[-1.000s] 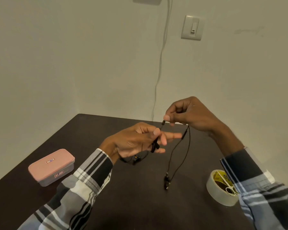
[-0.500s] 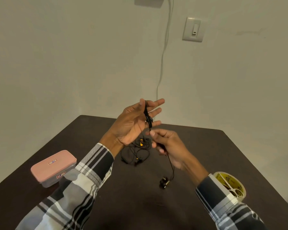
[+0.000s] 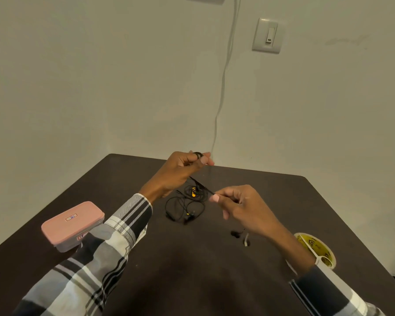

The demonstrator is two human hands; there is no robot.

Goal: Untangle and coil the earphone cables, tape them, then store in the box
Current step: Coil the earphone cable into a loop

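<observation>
Presently, item by item, grip first:

1. Left hand [image 3: 180, 172]: raised above the desk, fingers curled, thumb and forefinger pinching a few turns of black earphone cable [image 3: 201, 184] wound at the fingertips. Grip closed on the coil.
2. Right hand [image 3: 240, 205]: lower and nearer the wearer, thumb and forefinger pinching the same cable where it runs taut down from the left hand; other fingers loosely curled. Grip closed on the strand, feeding it.
3. Cable tail: passes under the right hand; black earbuds [image 3: 236, 233] hang or lie just below the wrist, with a small pale piece beside them. Can't tell if they touch the desk.
4. Second tangle [image 3: 185, 206]: black cable w/ yellow-orange bits, loose heap on the desk between and beyond the hands. Untouched, not yet sorted.
5. Box [image 3: 72, 225]: pink lid on, at desk's left edge, well apart from the cables.
6. Tape roll [image 3: 315, 249]: right side, by the right forearm; white-handled scissors [image 3: 316, 254] lying across its top.
7. Desk [image 3: 192, 281]: dark brown, set in a wall corner.

Handling, est.: cable v. light, limp, springy; loops likely to unwind if the pinch slackens. Best held at the coil's crossing point, not by buds or plug; joints there prob. fragile, so no hard tugging.
</observation>
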